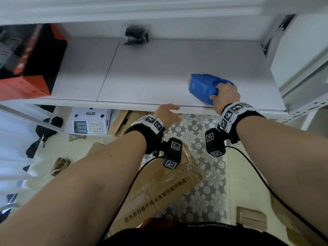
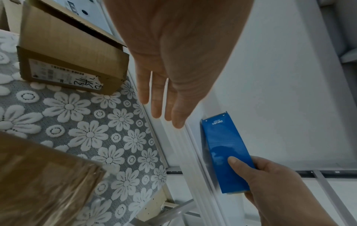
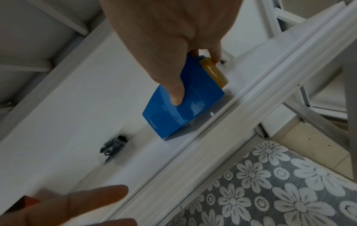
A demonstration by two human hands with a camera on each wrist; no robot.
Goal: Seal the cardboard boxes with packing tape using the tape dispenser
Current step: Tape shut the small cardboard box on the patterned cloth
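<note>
Our right hand (image 1: 225,96) grips the dispenser (image 1: 204,86) on the shelf (image 1: 142,82); our left hand (image 1: 167,114), slack-fingered at the shelf's edge, holds nothing. The thumb-and-fingertip hold may let the dispenser slip off the shelf.

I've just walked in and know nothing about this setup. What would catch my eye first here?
The bright blue tape dispenser on the white shelf, gripped by the right hand. The left hand hovers open near the shelf's front edge. Below, a cardboard box sits on a grey floral mat, and a red and black box stands at the shelf's far left.
</note>
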